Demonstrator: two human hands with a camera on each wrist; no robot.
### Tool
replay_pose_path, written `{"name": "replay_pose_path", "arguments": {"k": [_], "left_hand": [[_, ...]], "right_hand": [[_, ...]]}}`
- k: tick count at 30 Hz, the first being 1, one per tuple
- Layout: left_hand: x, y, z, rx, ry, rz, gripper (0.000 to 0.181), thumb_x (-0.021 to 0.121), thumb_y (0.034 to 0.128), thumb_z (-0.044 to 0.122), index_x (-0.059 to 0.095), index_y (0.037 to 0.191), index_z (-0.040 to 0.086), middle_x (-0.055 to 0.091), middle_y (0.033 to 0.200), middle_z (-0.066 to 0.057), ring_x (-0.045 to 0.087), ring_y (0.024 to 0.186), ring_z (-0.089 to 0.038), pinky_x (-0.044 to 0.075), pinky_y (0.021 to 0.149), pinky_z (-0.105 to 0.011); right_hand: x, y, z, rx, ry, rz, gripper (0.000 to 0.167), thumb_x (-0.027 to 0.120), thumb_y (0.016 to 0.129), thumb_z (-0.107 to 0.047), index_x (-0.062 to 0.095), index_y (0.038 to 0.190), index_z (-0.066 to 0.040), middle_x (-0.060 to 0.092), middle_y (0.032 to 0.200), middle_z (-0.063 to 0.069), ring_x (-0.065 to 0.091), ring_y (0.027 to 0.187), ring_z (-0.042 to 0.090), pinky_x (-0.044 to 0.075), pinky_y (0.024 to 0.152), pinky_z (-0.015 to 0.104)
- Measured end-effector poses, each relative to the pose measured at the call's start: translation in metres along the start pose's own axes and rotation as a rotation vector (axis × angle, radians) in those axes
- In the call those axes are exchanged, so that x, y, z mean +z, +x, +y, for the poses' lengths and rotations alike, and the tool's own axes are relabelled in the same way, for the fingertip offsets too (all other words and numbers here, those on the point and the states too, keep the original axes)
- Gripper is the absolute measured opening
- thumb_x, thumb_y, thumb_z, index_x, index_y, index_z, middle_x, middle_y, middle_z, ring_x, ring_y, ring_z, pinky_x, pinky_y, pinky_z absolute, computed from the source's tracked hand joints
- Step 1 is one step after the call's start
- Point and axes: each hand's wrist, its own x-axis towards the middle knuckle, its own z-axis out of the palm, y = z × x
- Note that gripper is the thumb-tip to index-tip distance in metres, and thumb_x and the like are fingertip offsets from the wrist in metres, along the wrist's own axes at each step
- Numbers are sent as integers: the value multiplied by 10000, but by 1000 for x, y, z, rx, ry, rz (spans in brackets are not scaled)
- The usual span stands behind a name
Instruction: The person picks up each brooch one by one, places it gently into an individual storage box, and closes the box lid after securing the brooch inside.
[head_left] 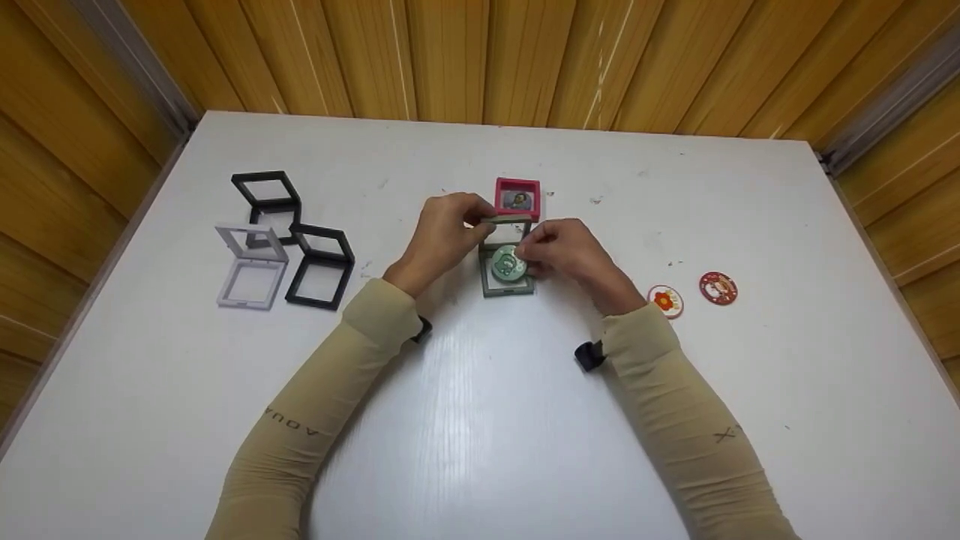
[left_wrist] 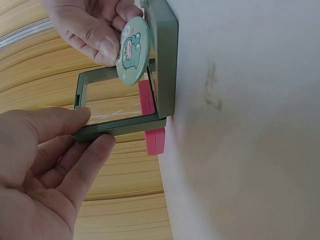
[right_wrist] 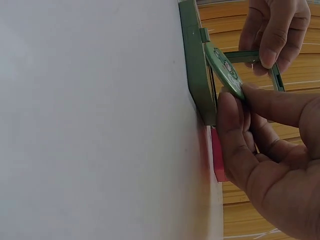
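Note:
A green hinged display frame (head_left: 508, 292) stands open on the table, its lower half flat and its lid raised. My left hand (head_left: 448, 234) pinches the lid's upper corner between thumb and fingers, as the left wrist view shows on the lid (left_wrist: 120, 126). Between the thumb and fingers of my right hand (head_left: 571, 253) is a round green badge (head_left: 509, 264) with a cartoon creature on it. In the right wrist view the badge (right_wrist: 224, 70) is tilted, one edge close to the lower half; whether it touches cannot be told.
Behind the green frame lies a pink frame (head_left: 517, 180) with a picture inside. At left stand two black frames (head_left: 321, 302) (head_left: 266, 204) and a white one (head_left: 251, 304), all open. Two round badges, one with a flower (head_left: 665, 301) and one red (head_left: 718, 288), lie at right.

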Motion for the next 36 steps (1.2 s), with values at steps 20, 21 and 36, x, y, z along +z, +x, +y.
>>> {"name": "replay_pose_path", "arguments": {"k": [20,21,36], "left_hand": [[1,-1,-1,20,-3,18,142,749,996,46,791,1132,39,775,1077,-56,698,994,-176,568,901,-280],[1,-1,-1,23,-1,19,141,749,996,46,791,1130,38,775,1076,-56,699,993,-176,568,900,-282],[0,-2,0,51,26,26,147,748,995,43,784,1136,18,777,1075,-81,709,984,-191,568,913,-295]], "right_hand": [[5,-3,-1,-36,-104,34,112,769,967,-94,767,1010,8,707,1034,104,666,851,160,574,731,248],[6,-3,-1,-35,-100,35,110,770,965,-93,765,1008,8,707,1033,106,669,851,165,578,731,253],[7,-3,-1,-57,-126,26,97,763,963,-87,751,978,9,717,968,93,657,786,144,560,708,264]]}}
